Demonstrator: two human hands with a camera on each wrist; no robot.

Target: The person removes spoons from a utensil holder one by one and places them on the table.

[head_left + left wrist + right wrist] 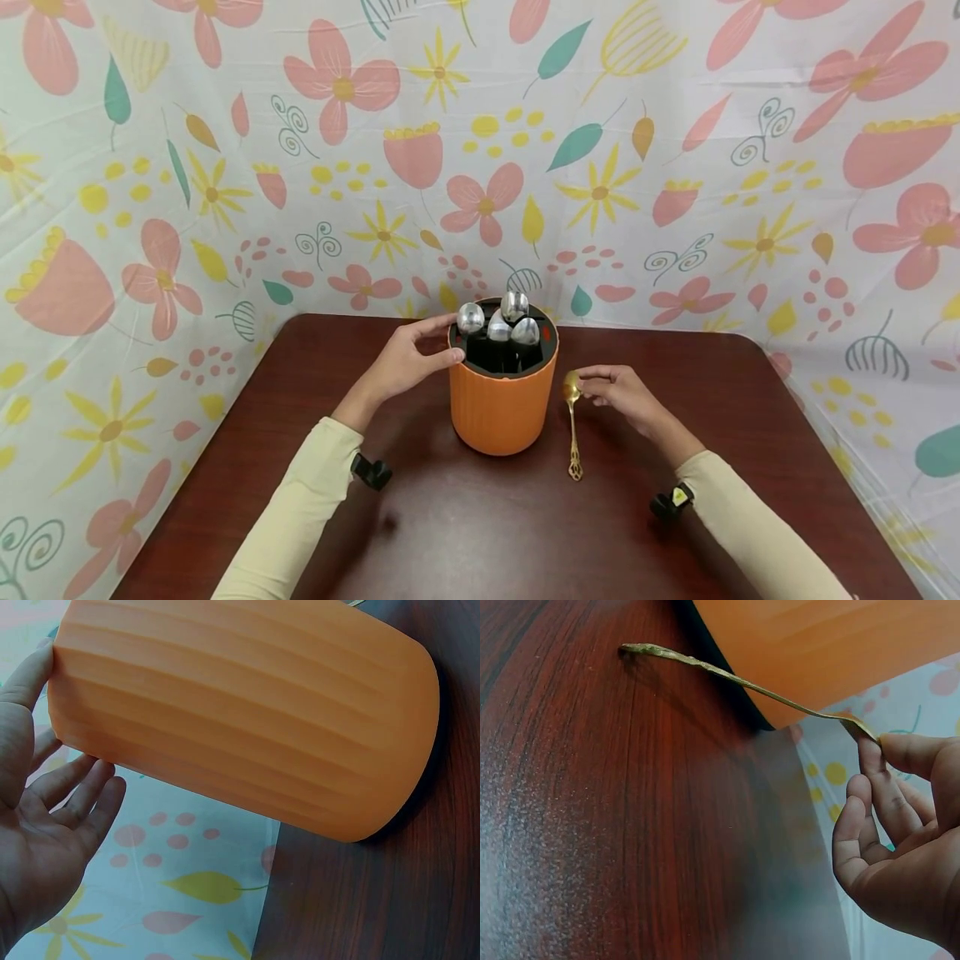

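I read left hand (405,357) loosely spread, likely steadying orange holder (501,421) | right hand (621,393) pinching gold spoon (573,427) by bowl (571,387)

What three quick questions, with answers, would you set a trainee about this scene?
1. Which hand pinches the golden spoon, and by which end?
2. How many silver utensil heads show at the top of the orange holder?
3. Where does the left hand touch the holder? A) near its top B) at its base

Key:
1. The right hand, by the bowl end.
2. Four.
3. A
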